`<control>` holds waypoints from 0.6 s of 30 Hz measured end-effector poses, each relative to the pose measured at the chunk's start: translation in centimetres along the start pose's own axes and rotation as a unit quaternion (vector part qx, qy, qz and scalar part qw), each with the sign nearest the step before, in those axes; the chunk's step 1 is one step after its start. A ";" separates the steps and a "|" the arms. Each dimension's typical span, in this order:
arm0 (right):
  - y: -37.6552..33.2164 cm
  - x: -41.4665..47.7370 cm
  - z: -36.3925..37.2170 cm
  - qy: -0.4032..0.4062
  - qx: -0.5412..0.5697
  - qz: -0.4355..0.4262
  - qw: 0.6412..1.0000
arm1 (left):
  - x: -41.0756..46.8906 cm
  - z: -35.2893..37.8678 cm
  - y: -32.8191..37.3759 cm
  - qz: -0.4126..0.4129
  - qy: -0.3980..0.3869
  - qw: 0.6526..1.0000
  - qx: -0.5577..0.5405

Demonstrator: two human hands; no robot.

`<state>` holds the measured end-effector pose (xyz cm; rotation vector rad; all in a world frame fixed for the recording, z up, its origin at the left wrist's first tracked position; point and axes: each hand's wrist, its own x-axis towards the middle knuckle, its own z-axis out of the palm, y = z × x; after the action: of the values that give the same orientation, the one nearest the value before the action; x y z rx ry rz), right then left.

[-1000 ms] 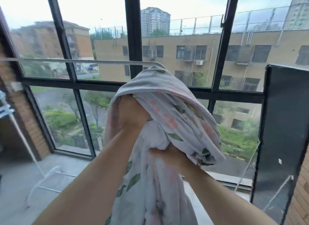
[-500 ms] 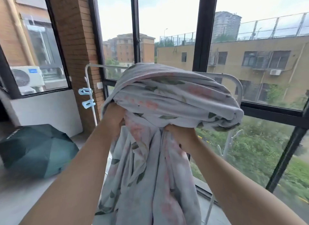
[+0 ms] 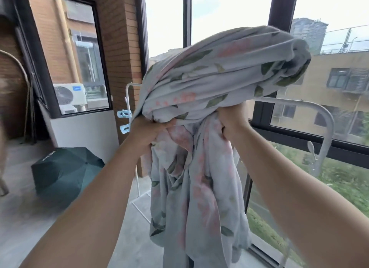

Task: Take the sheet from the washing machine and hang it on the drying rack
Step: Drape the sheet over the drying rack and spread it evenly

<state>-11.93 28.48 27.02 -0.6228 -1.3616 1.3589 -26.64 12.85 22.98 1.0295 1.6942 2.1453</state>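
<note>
You are holding the bunched sheet raised just in front of the rack, your left hand and right hand each clenching a fold, the rest dangling floorward. You are mid-hanging; the next move likely calls for lifting the sheet over the rack and spreading it.

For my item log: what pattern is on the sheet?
The sheet is pale grey with pink flowers and green leaves; head view.

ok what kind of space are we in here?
Likely an enclosed balcony or sunroom used for laundry: tall black-framed windows facing other buildings, a white drying rack by the glass, and an air-conditioner outdoor unit outside the side window.
</note>
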 end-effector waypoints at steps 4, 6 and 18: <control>-0.4 2.4 1.7 0.028 0.002 -0.005 1.000 | 3.0 -0.6 -0.8 -0.020 -0.028 0.999 0.030; -0.4 3.3 2.7 0.050 0.004 -0.016 0.999 | 5.1 -1.1 -1.7 -0.031 -0.016 0.998 0.044; -0.5 8.5 7.4 0.215 -0.204 -0.111 0.949 | 18.3 -3.8 -5.9 -0.035 -0.102 0.992 0.067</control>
<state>-21.02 33.26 31.64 -0.9483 -1.3059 0.7058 -43.90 22.15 24.22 1.1618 1.7666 1.8346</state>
